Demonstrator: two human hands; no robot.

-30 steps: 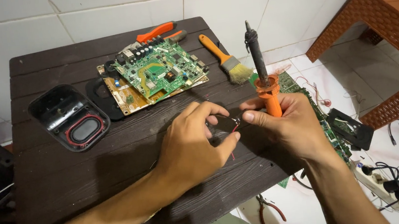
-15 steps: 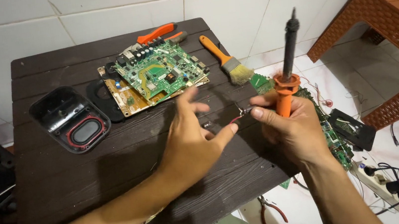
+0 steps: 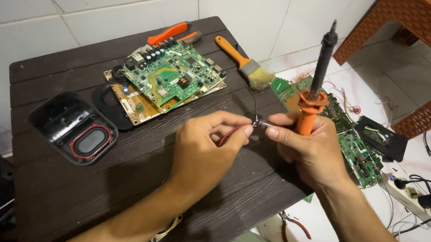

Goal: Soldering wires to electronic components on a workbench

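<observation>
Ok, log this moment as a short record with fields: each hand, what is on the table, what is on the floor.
left hand: pinches a red wire at the fingertips
right hand: grips an orange-handled soldering iron, tip up, and pinches a small part that meets the wire
table: dark wood; green circuit board, black speaker housing, orange pliers, orange paintbrush
floor: more circuit boards, power strip, brown plastic stool

On the dark slatted worktop point(image 3: 74, 207) lie a green circuit board point(image 3: 170, 80), orange-handled pliers point(image 3: 170, 33), an orange-handled paintbrush point(image 3: 244, 61) and a black speaker housing point(image 3: 73, 129). A brown woven stool point(image 3: 415, 22) stands on the tiled floor beside a power strip point(image 3: 416, 195).
</observation>
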